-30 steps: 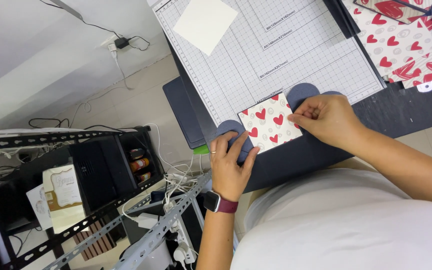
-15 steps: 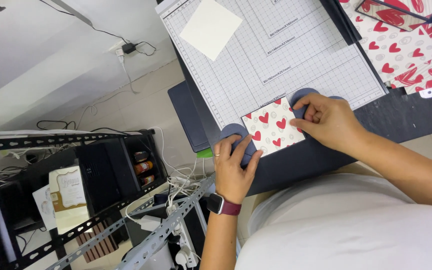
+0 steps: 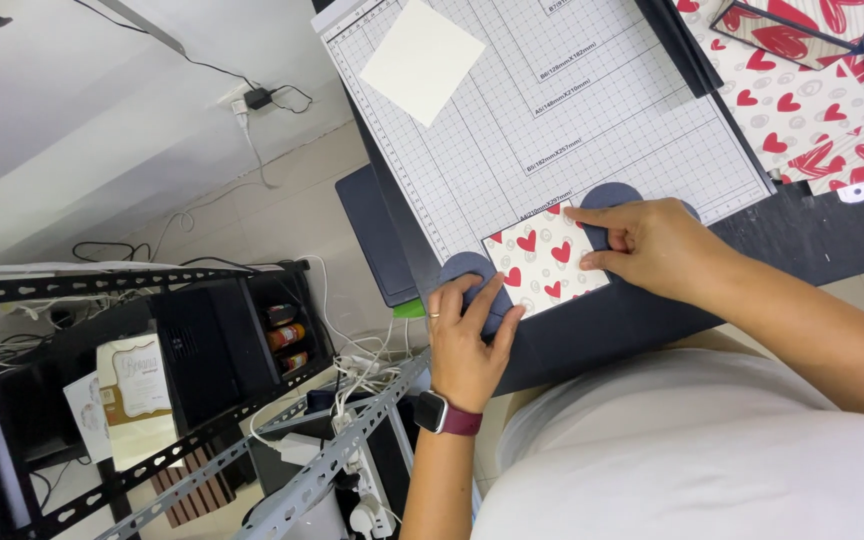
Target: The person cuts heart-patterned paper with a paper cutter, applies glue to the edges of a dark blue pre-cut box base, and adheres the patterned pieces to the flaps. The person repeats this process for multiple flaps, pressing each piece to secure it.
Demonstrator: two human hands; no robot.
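Small square of paper (image 3: 544, 262), white with red hearts and grey rings, flat and smooth. Lying on a dark blue card shape (image 3: 592, 325) with rounded lobes poking out at 9 o'clock and 1 o'clock of the square. Both resting at the 6 o'clock edge of a white cutting mat (image 3: 572, 110) covered in a fine grid of thin lines.

Left hand (image 3: 467, 335) at 8 o'clock of the heart square, fingers spread and pressing flat on the rounded blue lobe, fingertips touching the square's left corner. Not clenched, not wrapped round anything, just pushing down. Ring on one finger, dark red watch strap (image 3: 449, 417) on the wrist.

Right hand (image 3: 652, 245) at 3 o'clock of the square, fingers bent, pointing finger stretched along the top edge, thumb and fingers pinching the right side of the heart paper against the blue card.

Plain cream square of paper (image 3: 422, 60) lying loose on the mat at 11 o'clock, well apart from the hands. Bigger sheet of the same heart paper (image 3: 802, 120) at 2 o'clock, past the mat's dark edge. Grey metal shelf frame (image 3: 332, 460) with holes and tangled white cables (image 3: 357, 365) down at 7 o'clock, below the table.
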